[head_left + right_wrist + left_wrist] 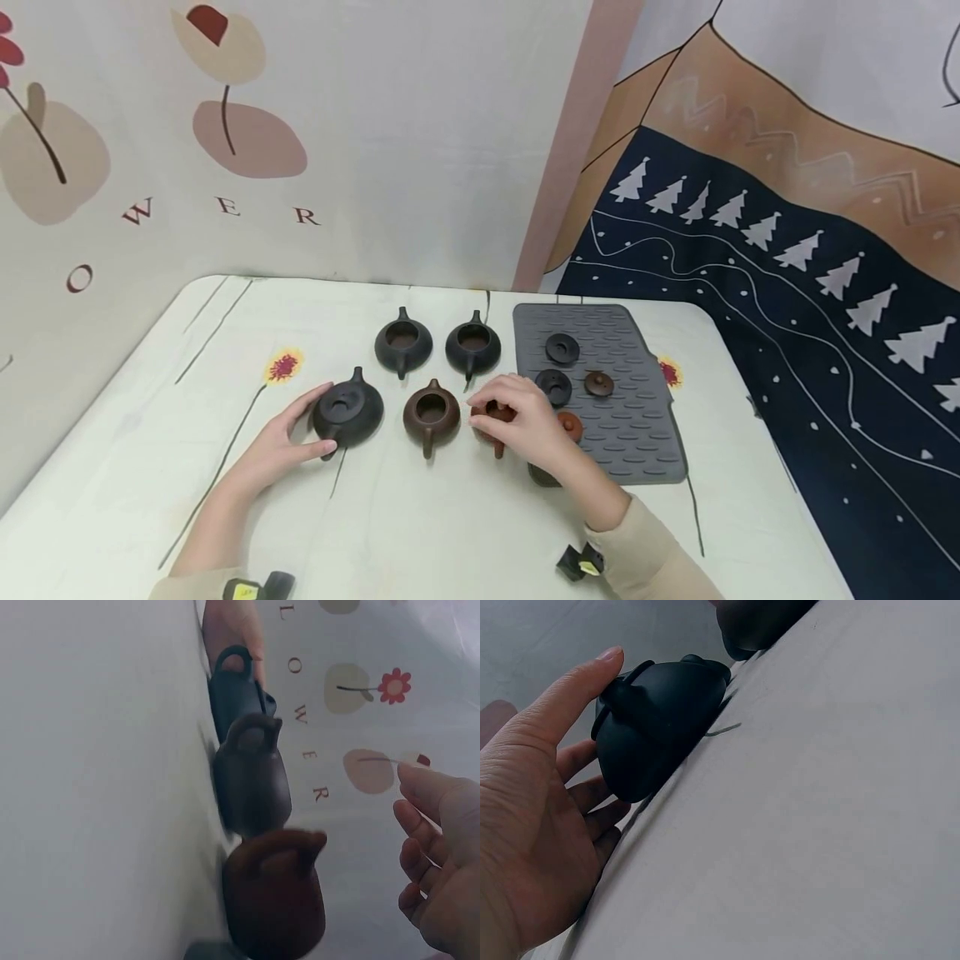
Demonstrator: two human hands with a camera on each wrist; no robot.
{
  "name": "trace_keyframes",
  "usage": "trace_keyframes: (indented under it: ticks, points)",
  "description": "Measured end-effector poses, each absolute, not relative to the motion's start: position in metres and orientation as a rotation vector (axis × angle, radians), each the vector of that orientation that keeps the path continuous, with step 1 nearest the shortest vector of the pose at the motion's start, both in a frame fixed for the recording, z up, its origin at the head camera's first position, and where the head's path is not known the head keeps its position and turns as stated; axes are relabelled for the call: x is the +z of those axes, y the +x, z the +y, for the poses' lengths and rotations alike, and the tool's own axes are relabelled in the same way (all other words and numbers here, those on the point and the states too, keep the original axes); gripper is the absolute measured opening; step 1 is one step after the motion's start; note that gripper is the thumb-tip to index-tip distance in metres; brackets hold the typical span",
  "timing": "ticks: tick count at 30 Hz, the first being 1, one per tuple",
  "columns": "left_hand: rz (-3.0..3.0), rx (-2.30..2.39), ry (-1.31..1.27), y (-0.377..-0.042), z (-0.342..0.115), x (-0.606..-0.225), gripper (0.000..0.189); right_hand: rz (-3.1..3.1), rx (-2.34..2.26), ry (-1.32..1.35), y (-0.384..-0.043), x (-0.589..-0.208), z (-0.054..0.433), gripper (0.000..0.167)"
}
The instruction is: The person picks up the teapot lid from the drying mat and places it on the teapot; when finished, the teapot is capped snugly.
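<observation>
The left hand (281,444) flanks the round, matte-black, lidded teapot (349,414); the right hand (528,421) overlies the round, reddish-brown teapot (498,448) (partly obscured).

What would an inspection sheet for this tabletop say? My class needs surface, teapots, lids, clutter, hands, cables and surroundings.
Surface: white flower-print tablecloth; gray mat on the right.
Teapots: two open black teapots at the back; left-hand black teapot, apparently lidded; open brown teapot; reddish teapot, partly hidden in the head view.
Lids: two black lids, brown lid and reddish lid on the mat; a dark item there is partly hidden, unclear.
Clutter: nothing seen.
Hands: left hand around the side of the left-hand black teapot; right hand above the reddish teapot, holding nothing.
Cables: nothing seen; black devices at both wrists.
Surroundings: pale printed backdrop behind; dark tree-print cloth at right.
</observation>
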State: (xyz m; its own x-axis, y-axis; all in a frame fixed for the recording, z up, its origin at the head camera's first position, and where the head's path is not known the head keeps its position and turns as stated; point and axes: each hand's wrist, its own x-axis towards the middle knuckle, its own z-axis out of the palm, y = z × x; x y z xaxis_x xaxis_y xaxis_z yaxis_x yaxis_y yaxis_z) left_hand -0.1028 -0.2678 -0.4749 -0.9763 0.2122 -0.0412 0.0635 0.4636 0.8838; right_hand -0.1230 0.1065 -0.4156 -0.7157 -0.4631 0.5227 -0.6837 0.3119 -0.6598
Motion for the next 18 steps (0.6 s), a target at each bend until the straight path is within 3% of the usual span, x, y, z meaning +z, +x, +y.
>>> trace_keyframes:
  ticks: [18]
  points:
    - [2.599, 1.648, 0.280, -0.097, -0.262, -0.461, 0.085, -2.417, 1.261, 0.751, -0.129, -0.429, 0.177, 0.020]
